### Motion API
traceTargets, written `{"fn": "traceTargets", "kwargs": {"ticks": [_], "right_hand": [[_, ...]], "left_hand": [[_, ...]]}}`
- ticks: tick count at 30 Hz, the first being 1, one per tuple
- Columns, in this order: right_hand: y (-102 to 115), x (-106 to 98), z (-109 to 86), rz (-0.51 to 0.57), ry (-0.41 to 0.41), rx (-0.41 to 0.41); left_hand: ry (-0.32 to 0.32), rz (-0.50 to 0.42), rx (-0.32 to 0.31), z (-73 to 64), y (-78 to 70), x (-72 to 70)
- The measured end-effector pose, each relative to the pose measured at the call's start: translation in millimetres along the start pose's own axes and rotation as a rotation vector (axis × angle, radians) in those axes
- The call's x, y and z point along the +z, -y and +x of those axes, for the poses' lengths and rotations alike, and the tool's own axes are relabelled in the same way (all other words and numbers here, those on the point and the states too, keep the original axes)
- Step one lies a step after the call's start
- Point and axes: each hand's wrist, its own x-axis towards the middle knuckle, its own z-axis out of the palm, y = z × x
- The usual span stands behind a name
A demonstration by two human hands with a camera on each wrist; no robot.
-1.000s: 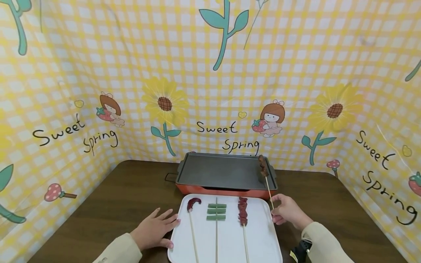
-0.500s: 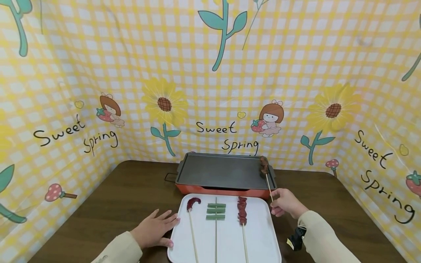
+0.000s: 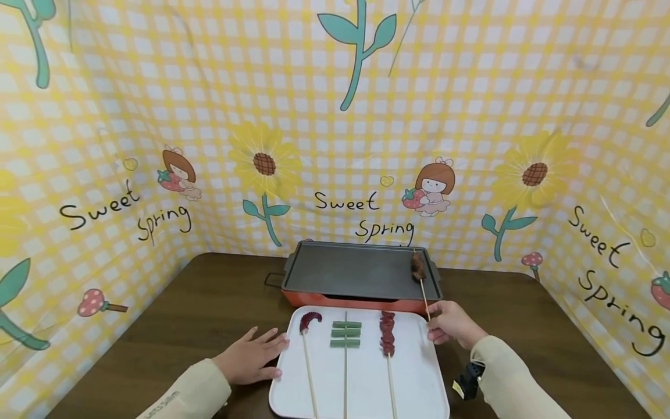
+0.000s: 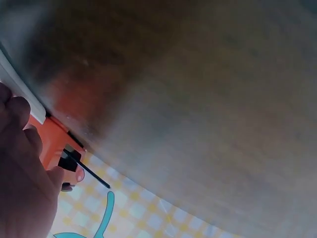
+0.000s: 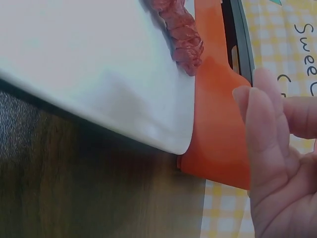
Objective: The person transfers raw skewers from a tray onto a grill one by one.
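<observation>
My right hand (image 3: 454, 324) pinches the stick of a brown meat skewer (image 3: 418, 266) between thumb and fingers. The meat end lies over the right end of the dark griddle (image 3: 350, 270); the stick slants back over its front rim. My left hand (image 3: 248, 356) is spread, fingertips at the left edge of the white tray (image 3: 419, 378). On that tray lie a skewer with a dark red curled piece (image 3: 311, 320), a skewer of green bars (image 3: 345, 333) and a red meat skewer (image 3: 387, 333). In the right wrist view, the held stick is hidden behind the fingers (image 5: 265, 119).
The griddle's orange-red base (image 3: 314, 298) stands directly behind the tray. A wire handle (image 3: 273, 280) juts from its left side. Brown tabletop (image 3: 173, 326) extends on both sides, and a yellow checked cloth (image 3: 324, 134) hangs behind. A black device (image 3: 467, 381) is at the right wrist.
My right hand has moved slightly forward, and the brown meat skewer's food end has settled lower over the griddle's right end. The left hand stays at the tray edge.
</observation>
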Motion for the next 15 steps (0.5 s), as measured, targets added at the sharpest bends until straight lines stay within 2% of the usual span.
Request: {"fn": "traceTargets", "kwargs": {"ticks": [7,15], "right_hand": [[1.8,1.1,2.8,-0.003,-0.050,0.006],[5.2,4.8,2.2,-0.007,-0.087,0.012]], "left_hand": [[-0.009,-0.047,-0.025,-0.4,-3.1,0.8],[0.030,-0.040,-0.074,-0.1,-10.1,-3.0]]}}
